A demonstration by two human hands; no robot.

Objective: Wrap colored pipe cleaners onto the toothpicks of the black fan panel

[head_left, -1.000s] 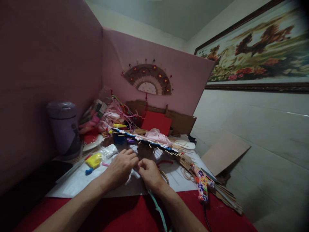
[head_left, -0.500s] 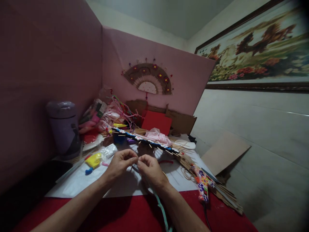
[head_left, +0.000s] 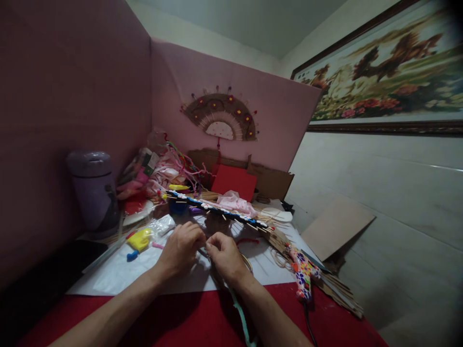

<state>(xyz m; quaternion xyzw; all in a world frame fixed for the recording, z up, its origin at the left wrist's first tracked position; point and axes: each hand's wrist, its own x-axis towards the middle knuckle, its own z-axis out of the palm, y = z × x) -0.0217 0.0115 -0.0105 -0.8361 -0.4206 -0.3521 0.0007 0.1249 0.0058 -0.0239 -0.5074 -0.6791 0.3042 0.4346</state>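
Note:
My left hand [head_left: 183,246] is closed, its fingers curled and pinched; what they hold, if anything, is too small to make out. Close beside it my right hand [head_left: 227,258] pinches thumb to forefinger, nearly touching the left fingertips. A fuzzy teal cord [head_left: 239,311] runs from under the right hand toward the table's front edge; its upper part is mostly hidden by the hand. Part of a gold-coloured loop [head_left: 248,262] shows behind the right wrist. Just beyond both hands stands a black strip with blue and white trim and thin sticks [head_left: 217,210].
White paper [head_left: 119,274] covers part of the red tablecloth [head_left: 188,318]. A purple tumbler [head_left: 94,193] and yellow clay [head_left: 140,239] lie left. At right are a flower-patterned glue gun [head_left: 303,272] and cardboard strips [head_left: 343,296]. A decorated fan [head_left: 219,115] hangs on the pink board behind.
My left hand has rolled over, its back now more upward and its fingers curled tighter. The right hand stays almost in place. The view has shifted slightly.

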